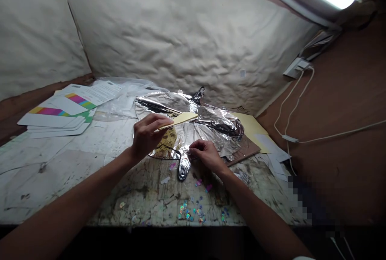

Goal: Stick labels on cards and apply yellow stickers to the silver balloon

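- Iridescent sequins (189,211) lie scattered near the front edge of the scuffed white desk (60,187), with pink scraps (199,182) just ahead of them.
- My left grip (147,137) is clamped on a cream card strip (181,120), with the strip's far end held over the balloon.
- My right grip (206,156) has its fingers (193,145) pressed together at the top of the foil tail (183,166). I can't tell if they're clamped on it.
- The crumpled silver foil balloon (187,119) lies flat on the desk, directly under both grips, with its tail pointing toward me.
- A brown card (244,149) and a yellow sheet (249,127) sit beneath its right side, with white paper (273,161) beyond.
- To the left are striped cards (54,119), printed sheets (93,93) and clear plastic (120,99).
- Farthest off, a quilted cream wall (181,30) rises behind the desk, and a white cable (289,111) runs down from a wall socket (297,67).
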`<state>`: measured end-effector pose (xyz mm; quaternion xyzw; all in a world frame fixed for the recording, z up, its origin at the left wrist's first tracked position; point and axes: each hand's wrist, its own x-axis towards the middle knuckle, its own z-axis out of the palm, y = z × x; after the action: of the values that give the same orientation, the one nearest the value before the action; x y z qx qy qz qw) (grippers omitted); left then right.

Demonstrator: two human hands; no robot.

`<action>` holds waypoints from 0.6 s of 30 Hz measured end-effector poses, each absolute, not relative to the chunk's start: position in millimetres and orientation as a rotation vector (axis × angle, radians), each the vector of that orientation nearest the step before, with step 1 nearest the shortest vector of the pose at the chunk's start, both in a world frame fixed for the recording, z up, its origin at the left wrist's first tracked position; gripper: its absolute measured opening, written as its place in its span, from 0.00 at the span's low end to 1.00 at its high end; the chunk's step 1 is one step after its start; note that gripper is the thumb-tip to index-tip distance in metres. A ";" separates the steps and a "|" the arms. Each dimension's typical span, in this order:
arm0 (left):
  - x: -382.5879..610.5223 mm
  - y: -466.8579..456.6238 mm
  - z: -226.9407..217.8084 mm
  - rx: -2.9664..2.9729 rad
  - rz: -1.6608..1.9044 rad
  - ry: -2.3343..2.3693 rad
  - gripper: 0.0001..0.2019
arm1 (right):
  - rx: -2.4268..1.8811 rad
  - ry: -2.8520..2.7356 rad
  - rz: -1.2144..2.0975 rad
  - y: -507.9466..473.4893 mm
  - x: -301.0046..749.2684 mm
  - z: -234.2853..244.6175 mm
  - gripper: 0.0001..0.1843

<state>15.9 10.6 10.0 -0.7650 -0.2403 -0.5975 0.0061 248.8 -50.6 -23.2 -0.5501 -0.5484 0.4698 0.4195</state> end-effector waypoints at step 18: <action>17.3 10.0 9.2 -2.427 -1.798 -0.792 0.06 | -1.640 -1.712 0.677 -57.1 243.3 -22.7 0.05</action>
<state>17.3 10.0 9.2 -0.7773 -0.2537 -0.5757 0.0096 243.3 -57.1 -22.7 -0.6274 -0.6553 0.2589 0.3317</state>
